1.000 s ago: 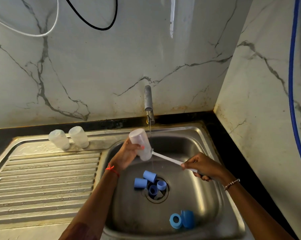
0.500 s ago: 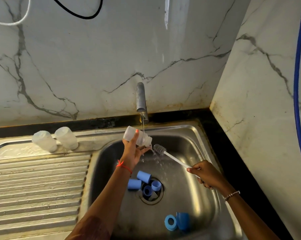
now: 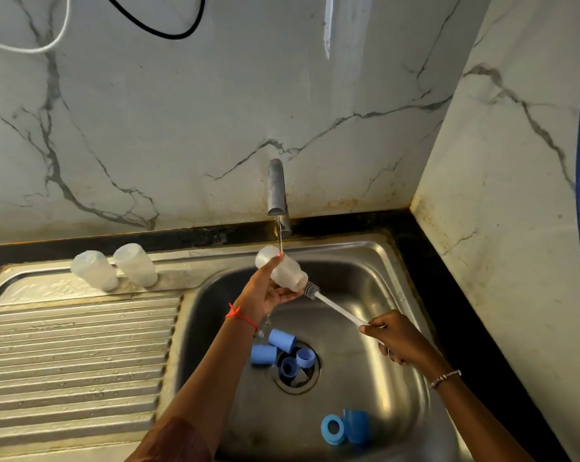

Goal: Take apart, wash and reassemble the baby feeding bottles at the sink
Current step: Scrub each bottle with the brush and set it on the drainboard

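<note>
**Head view: bottle under the running tap, brush at its mouth**

Head camera looks down into a steel sink [image 3: 375,345] set in a corner of marble wall. The left hand [image 3: 265,293] grips a clear bottle [image 3: 287,270] with fingers and thumb curled round its body. It holds the bottle tilted above the basin, base up toward the tap [image 3: 277,191] and mouth pointing down to the right. A thin stream of water [image 3: 279,240] falls from the tap onto the upper end of the bottle by the fingertips.

The right hand [image 3: 398,341] pinches the far end of a white bottle brush [image 3: 337,308]. Its grey bristle head sits just at the bottle's mouth; whether it touches the rim cannot be told.

Four blue caps and rings [image 3: 282,340] lie clustered on and beside the drain [image 3: 297,378]. Two more blue parts [image 3: 332,428] rest together near the front wall of the basin.

Two other clear bottles [image 3: 95,270] lean side by side on the back ledge, left of the basin and above the ribbed drainboard [image 3: 82,345]. A red thread [image 3: 240,316] circles the left wrist, and a bracelet [image 3: 445,378] the right.
</note>
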